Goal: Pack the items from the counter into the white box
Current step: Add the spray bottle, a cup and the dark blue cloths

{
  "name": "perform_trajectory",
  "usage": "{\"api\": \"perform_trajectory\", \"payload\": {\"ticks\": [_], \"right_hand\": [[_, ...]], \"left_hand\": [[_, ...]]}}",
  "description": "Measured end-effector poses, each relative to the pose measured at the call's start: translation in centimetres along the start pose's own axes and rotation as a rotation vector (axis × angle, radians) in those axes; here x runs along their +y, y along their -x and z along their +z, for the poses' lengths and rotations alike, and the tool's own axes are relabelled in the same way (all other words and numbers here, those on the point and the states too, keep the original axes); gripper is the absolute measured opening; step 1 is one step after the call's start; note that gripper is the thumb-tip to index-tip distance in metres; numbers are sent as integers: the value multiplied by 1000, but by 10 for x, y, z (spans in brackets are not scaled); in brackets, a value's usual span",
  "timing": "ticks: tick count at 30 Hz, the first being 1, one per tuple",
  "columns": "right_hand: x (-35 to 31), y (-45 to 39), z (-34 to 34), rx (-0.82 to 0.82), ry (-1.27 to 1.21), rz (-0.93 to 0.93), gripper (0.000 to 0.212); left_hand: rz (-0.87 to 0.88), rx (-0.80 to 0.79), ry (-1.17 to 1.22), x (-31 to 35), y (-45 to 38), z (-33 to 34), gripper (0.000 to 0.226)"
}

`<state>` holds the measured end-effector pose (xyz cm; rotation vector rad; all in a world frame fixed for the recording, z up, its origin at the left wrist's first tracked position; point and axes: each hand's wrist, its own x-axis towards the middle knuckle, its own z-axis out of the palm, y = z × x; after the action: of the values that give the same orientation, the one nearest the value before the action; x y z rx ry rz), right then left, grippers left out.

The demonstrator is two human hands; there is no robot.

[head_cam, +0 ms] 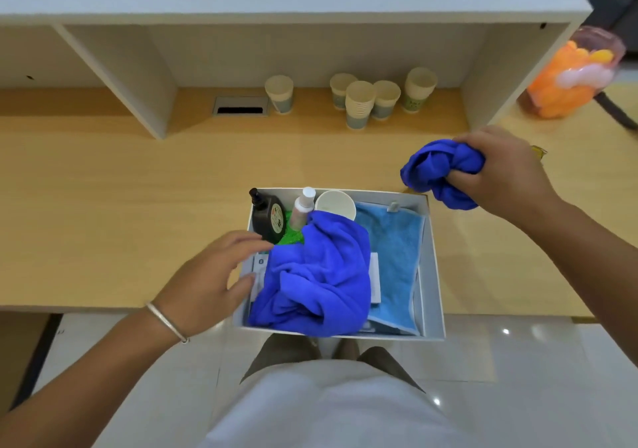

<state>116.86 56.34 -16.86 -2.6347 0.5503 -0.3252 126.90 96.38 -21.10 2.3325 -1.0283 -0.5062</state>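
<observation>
The white box (433, 268) sits at the counter's near edge. Inside lie a dark blue cloth (317, 275), a light blue towel (393, 254), a black pump bottle (267, 218), a small white-capped bottle (302, 207), a paper cup (335, 204) and something green (291, 237). My right hand (500, 171) grips a second bunched dark blue cloth (438, 168) above the counter, just past the box's far right corner. At the box's left wall my left hand (214, 275) hovers with fingers spread, holding nothing.
Several paper cups (360, 104) stand at the back of the counter under a white shelf unit (276, 16). A cable grommet (240, 106) is set into the wood. A clear jar of orange and white pieces (569, 75) stands at the far right.
</observation>
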Motion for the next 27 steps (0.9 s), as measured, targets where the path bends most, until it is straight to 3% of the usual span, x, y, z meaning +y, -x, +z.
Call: {"api": "perform_trajectory", "payload": {"ticks": [4,8,15,18,23,27], "right_hand": [[-43,15,-30,22,-90,-144,37],[-99,39,-42,-30,-164,-342,43],[-151,85,17,-235,-226,-566,39],[-144,98,70,-361,-62,-577,46],[-131,113,114,-522,219,-444,83],[-131,114,131,-559,255,-404,81]], "left_hand": [[-81,130,137,-18,3,-2,58],[-120,162,239,-33,-1,-2,73],[-133,137,290,-49,-11,-6,51],[-146,113,314,-55,-14,-1,49],[-212,58,435,-50,-15,9,53],[-129,17,313,-44,-17,19,59]]}}
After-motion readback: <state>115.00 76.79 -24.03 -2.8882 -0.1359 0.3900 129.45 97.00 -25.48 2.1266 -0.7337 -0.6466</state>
